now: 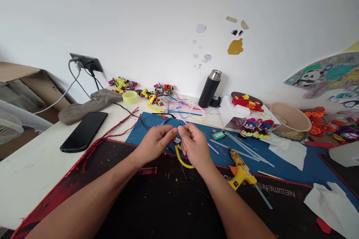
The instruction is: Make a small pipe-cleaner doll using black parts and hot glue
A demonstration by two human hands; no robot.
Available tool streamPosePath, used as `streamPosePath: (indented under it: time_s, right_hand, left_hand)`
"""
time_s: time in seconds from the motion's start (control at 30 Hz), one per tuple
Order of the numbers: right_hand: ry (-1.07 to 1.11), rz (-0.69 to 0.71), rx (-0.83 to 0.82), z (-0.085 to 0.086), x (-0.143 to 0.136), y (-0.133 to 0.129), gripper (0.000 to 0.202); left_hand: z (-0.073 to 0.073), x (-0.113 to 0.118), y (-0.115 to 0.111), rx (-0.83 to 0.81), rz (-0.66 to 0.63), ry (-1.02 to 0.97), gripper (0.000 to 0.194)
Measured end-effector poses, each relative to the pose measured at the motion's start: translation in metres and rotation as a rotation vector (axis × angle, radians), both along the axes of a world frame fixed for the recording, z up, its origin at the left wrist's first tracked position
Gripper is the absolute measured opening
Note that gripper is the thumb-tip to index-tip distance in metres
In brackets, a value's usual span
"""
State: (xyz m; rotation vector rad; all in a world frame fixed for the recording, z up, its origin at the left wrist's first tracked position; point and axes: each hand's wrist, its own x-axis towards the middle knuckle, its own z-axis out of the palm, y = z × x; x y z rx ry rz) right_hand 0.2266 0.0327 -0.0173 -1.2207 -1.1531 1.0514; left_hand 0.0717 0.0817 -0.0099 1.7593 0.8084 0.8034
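Note:
My left hand [157,140] and my right hand [195,145] meet above the mats, thumbs pressed to bent forefingers. Both hands are closed in a pinch, their fingertips almost touching. Whatever sits between the fingertips is too small and hidden to name. A yellow curved piece [182,161] shows just below my right hand, partly covered by it; I cannot tell whether the hand touches it. Under my left wrist lies a small red object [148,171] on the black mat [168,201]. Right of my right hand rests a yellow hot glue gun [239,170].
Several clear glue sticks [249,149] and a green box [218,135] lie on the blue mat [134,134]. A black thermos [209,89] stands by the wall. Red pipe cleaners [98,143] and a phone [84,132] are left; a beige bowl [291,115] is right.

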Motion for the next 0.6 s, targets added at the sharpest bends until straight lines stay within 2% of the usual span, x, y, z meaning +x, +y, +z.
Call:
streamPosePath:
  time_s: [0.13, 0.23, 0.33, 0.43, 0.6]
  right_hand:
    - [0.018, 0.074, -0.016, 0.002, 0.000, 0.001, 0.035]
    - [-0.032, 0.083, -0.011, 0.000, 0.001, 0.001, 0.035]
    - [-0.165, 0.033, 0.014, -0.004, 0.002, 0.001, 0.038]
    - [-0.244, -0.007, 0.015, -0.006, 0.004, 0.001, 0.040]
    - [-0.214, -0.070, 0.002, -0.009, 0.009, 0.004, 0.041]
  left_hand:
    - [-0.002, 0.002, 0.005, -0.327, -0.012, -0.181, 0.053]
    - [-0.004, 0.001, 0.008, -0.453, -0.032, -0.226, 0.054]
    - [-0.005, 0.000, 0.008, -0.521, -0.108, -0.177, 0.053]
    - [-0.004, 0.000, 0.006, -0.429, -0.115, -0.102, 0.052]
    - [0.003, -0.002, 0.001, 0.036, -0.002, 0.072, 0.045]
